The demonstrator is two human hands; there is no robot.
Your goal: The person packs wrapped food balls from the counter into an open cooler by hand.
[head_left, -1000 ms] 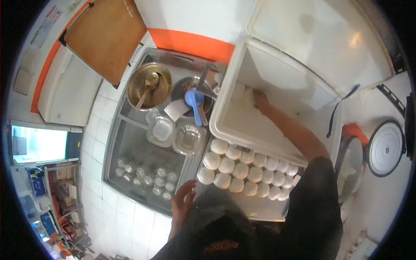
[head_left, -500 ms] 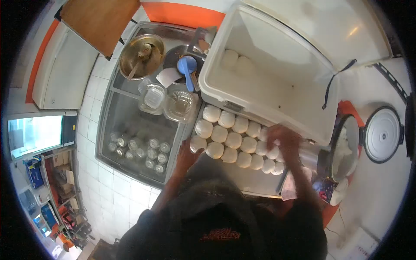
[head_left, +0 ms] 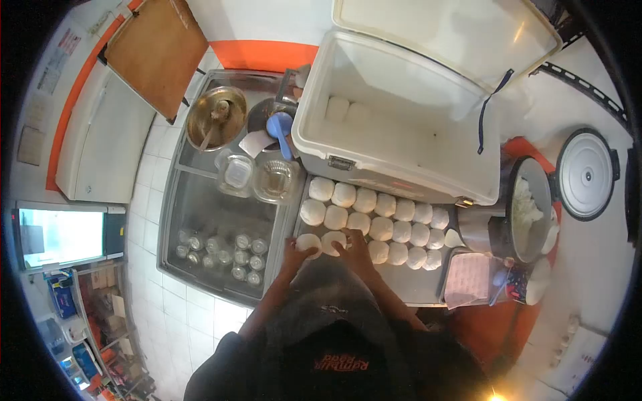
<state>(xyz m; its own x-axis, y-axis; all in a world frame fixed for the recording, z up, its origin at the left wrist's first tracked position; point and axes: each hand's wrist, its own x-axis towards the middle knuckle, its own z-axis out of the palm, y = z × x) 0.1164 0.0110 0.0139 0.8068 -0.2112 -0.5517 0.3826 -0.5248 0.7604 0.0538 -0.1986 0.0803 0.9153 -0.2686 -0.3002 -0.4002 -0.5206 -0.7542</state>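
Rows of white rounded balls point(head_left: 381, 228) cover the worktop in front of the cool box; whether they are rice or dough I cannot tell. My left hand point(head_left: 292, 256) curls round the left side of the end ball point(head_left: 307, 245) in the nearest row, thumb on its near side. Against the neighbouring ball point(head_left: 332, 242), my right hand point(head_left: 353, 252) closes with thumb and fingers from the right. Both balls rest low among the others, side by side. The white cool box point(head_left: 394, 159) stands with its lid up just beyond the rows, a few pale balls in its far left corner.
On the left, a glass-topped freezer point(head_left: 221, 207) bears a metal bowl point(head_left: 200, 120), a blue scoop point(head_left: 281, 130) and clear plastic containers point(head_left: 276, 179). Cans show through its glass. At right stand a large pot point(head_left: 478, 224) with white food inside and a pink-covered tray point(head_left: 468, 277).
My right hand has moved left from the right end of the rows to the ball beside my left hand. My left hand now holds the end ball, and the view has shifted.
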